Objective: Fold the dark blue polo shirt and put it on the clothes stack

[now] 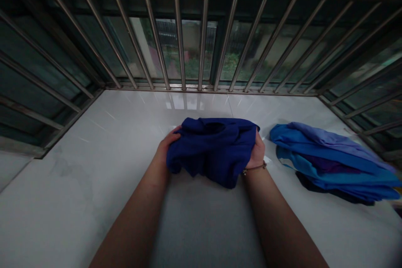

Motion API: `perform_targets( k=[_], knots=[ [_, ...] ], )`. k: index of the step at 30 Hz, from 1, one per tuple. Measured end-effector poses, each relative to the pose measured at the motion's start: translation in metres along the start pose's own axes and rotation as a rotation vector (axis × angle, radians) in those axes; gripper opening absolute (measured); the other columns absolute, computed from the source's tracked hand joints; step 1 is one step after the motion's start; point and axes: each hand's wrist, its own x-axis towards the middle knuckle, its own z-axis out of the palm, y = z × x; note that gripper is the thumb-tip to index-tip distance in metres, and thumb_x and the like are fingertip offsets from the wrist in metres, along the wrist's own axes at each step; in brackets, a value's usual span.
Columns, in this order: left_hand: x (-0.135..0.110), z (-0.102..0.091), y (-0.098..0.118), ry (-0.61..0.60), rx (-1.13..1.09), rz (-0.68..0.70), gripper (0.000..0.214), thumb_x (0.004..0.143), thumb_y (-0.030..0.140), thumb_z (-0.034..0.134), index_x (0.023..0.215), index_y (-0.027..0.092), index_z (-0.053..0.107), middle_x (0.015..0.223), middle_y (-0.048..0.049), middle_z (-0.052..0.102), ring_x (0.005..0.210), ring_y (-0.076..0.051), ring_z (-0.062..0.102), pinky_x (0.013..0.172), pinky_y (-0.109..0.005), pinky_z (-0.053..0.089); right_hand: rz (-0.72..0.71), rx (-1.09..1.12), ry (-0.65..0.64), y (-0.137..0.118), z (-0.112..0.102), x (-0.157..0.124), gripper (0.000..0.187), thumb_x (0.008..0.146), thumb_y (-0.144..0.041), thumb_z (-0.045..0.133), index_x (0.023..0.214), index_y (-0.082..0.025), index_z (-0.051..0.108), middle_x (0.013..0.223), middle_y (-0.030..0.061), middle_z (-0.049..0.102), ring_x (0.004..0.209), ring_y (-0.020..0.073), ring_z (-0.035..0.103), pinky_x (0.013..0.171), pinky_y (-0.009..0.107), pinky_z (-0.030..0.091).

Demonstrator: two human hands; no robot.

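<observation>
A dark blue piece of clothing (213, 150), bunched up and loosely folded, is held between my two hands above the white tiled surface. My left hand (169, 142) grips its left end, with the thumb on top and the other fingers hidden by the cloth. At the right end, my right hand (258, 150) is closed on the edge, its fingertips also out of sight beneath the fabric. A thin bracelet sits on my right wrist. The garment's lower edge hangs unevenly toward me. What kind of garment it is, I cannot tell.
To the right lies a heap of clothes (329, 159) in blue, lilac, purple and black. White glossy tiles (132, 113) form the surface, with a seam near the middle. Metal bars (204, 42) in front of windows enclose the far side and both sides.
</observation>
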Motion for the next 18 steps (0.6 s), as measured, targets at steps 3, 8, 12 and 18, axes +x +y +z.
perform_targets(
  k=[3,8,12,18],
  knots=[
    [0.022,0.008,-0.008,0.311,-0.097,0.137,0.057,0.080,0.043,0.093,0.130,0.026,0.072,0.105,-0.0037,0.082,0.100,-0.024,0.083,0.095,-0.037,0.067,-0.014,0.124,0.050,-0.003,0.002,0.016,0.038,0.100,-0.061,0.070,0.110,-0.026,0.081,0.106,0.0078,0.088,0.128,0.0346,0.079,0.116,0.061,0.062],
    [0.030,0.008,-0.018,0.532,0.310,0.523,0.076,0.087,0.057,0.092,0.148,0.027,0.057,0.152,-0.0143,0.069,0.145,-0.029,0.067,0.130,-0.050,0.049,0.000,0.196,0.098,0.007,0.011,0.024,0.025,0.106,-0.046,0.062,0.113,-0.029,0.078,0.111,0.0042,0.089,0.126,0.0285,0.081,0.117,0.056,0.063],
    [0.012,0.015,-0.023,0.256,0.946,0.718,0.104,0.082,0.050,0.099,0.168,0.028,0.045,0.179,-0.0197,0.046,0.170,-0.037,0.040,0.143,-0.063,0.024,0.049,0.127,0.019,0.011,0.018,0.011,0.016,0.103,-0.037,0.068,0.115,-0.031,0.076,0.106,0.0014,0.088,0.114,0.0269,0.084,0.111,0.052,0.067],
    [-0.007,0.041,-0.032,-0.390,1.454,0.469,0.119,0.080,0.016,0.090,0.182,0.030,0.030,0.160,-0.0135,0.070,0.152,-0.036,0.063,0.143,-0.073,0.013,0.282,-0.080,-0.534,0.018,0.004,-0.018,0.037,0.070,-0.031,0.099,0.097,-0.020,0.077,0.081,0.0023,0.080,0.071,0.0198,0.079,0.069,0.030,0.067]
  ],
)
